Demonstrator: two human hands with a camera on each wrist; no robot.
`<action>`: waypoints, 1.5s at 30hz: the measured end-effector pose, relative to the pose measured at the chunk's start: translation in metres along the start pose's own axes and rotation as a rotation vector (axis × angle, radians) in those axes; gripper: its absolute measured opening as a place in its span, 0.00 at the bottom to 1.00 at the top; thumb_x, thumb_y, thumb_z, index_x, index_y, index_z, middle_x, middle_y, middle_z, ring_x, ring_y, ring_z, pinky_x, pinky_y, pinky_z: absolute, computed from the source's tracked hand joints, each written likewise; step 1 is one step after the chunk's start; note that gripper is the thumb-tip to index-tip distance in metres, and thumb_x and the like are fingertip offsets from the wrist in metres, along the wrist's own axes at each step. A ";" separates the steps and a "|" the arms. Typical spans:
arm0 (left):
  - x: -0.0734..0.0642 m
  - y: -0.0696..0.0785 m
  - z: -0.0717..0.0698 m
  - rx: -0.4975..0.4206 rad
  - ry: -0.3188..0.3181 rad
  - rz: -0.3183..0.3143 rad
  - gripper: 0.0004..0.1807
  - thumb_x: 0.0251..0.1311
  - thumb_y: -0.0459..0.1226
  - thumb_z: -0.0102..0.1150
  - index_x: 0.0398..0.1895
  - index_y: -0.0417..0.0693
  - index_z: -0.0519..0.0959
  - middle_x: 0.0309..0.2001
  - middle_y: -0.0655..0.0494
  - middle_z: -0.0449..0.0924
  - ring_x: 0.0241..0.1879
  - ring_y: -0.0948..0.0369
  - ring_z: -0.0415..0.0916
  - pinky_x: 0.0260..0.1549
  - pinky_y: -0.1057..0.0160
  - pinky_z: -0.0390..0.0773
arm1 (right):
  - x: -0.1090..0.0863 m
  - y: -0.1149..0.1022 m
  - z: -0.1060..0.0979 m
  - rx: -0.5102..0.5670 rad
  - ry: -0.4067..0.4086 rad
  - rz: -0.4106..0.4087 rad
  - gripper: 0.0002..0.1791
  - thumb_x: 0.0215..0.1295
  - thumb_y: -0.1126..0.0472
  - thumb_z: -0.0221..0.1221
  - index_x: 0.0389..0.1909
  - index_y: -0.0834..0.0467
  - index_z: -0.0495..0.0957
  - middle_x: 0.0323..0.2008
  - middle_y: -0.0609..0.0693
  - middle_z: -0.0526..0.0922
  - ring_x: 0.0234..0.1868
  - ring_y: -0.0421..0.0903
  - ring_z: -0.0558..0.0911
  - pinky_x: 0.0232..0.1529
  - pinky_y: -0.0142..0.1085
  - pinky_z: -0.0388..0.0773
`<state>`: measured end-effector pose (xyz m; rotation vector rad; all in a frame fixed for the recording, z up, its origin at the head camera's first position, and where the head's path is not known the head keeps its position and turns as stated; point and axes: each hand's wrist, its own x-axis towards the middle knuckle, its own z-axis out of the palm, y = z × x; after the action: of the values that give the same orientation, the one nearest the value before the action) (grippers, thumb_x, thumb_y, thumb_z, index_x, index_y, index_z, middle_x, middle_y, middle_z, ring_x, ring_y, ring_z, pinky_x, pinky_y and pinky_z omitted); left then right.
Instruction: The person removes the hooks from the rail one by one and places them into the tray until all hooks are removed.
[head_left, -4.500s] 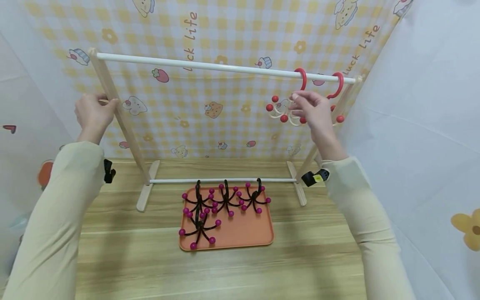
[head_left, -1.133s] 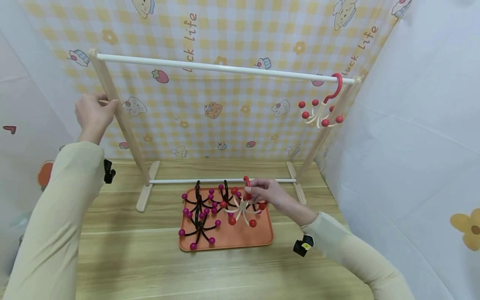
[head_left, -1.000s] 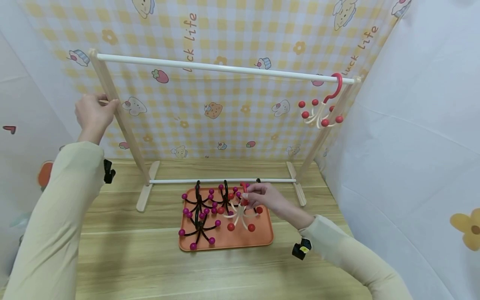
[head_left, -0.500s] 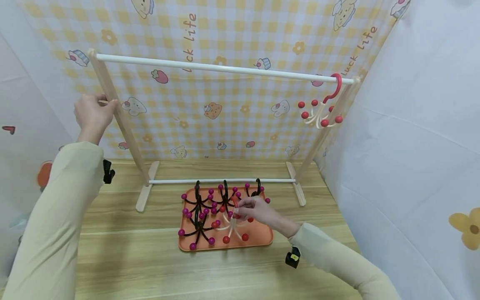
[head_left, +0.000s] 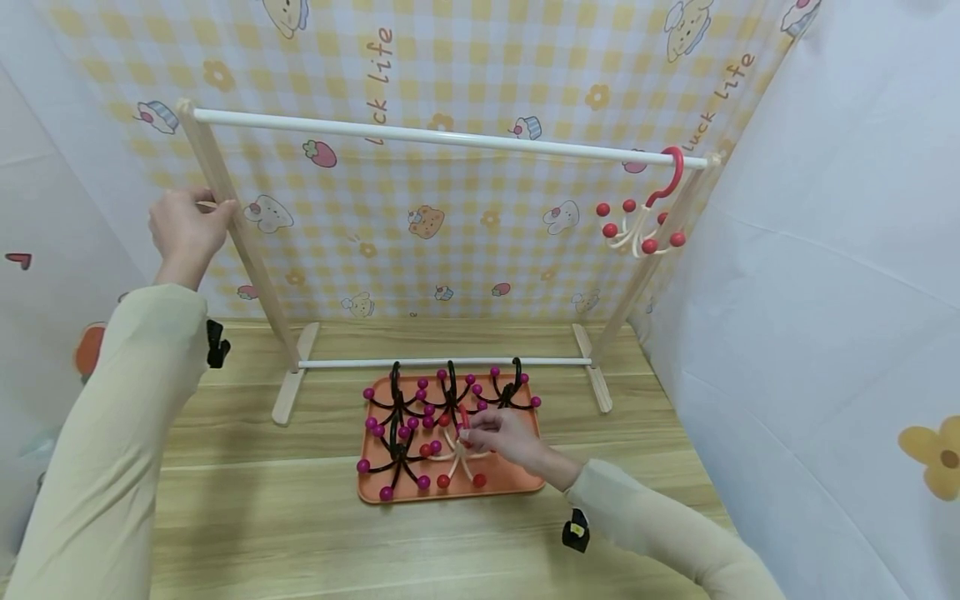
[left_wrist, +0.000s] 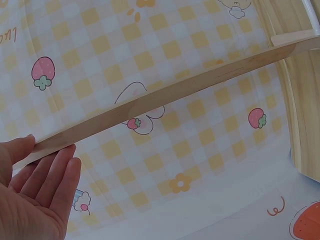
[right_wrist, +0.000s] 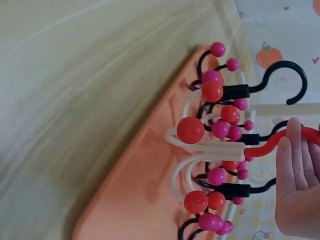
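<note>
My left hand (head_left: 187, 233) pinches the left wooden post (head_left: 255, 271) of a small clothes rack between thumb and fingers; the left wrist view shows the grip near the post's upper part. Over the orange tray (head_left: 517, 480), my right hand (head_left: 513, 437) holds a cream octopus-style hanger (right_wrist: 220, 150) by its red hook (right_wrist: 267, 148). Red balls tip its curved arms, which point down among the black hangers. Several black hangers (head_left: 397, 452) with magenta balls stand in the tray's left and back parts. A matching red-hooked hanger (head_left: 678, 177) hangs at the right end of the top rail.
The rack's white top rail (head_left: 435, 136) spans above the tray, and a thin lower bar (head_left: 345, 362) runs just behind it. Wooden feet (head_left: 292, 383) stand on the wood-grain table (head_left: 300, 517). A yellow checked cloth (head_left: 465, 275) hangs behind the rack.
The right hand has taken one red-hooked hanger off the top rail and brought it down to the tray, shifting lately left and toward the front. The left hand stays on the post.
</note>
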<state>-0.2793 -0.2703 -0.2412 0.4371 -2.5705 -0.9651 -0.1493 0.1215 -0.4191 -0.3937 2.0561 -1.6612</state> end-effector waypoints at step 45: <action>0.000 -0.001 0.000 0.009 -0.002 -0.005 0.27 0.61 0.48 0.42 0.54 0.37 0.70 0.49 0.38 0.72 0.44 0.47 0.69 0.30 0.63 0.62 | 0.014 -0.130 -0.144 -0.178 0.530 -0.225 0.18 0.60 0.57 0.55 0.45 0.66 0.72 0.41 0.58 0.77 0.33 0.44 0.78 0.38 0.34 0.74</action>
<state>-0.2790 -0.2709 -0.2413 0.4450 -2.5779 -0.9567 -0.2449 0.2057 -0.2716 -0.2676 2.6414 -1.8701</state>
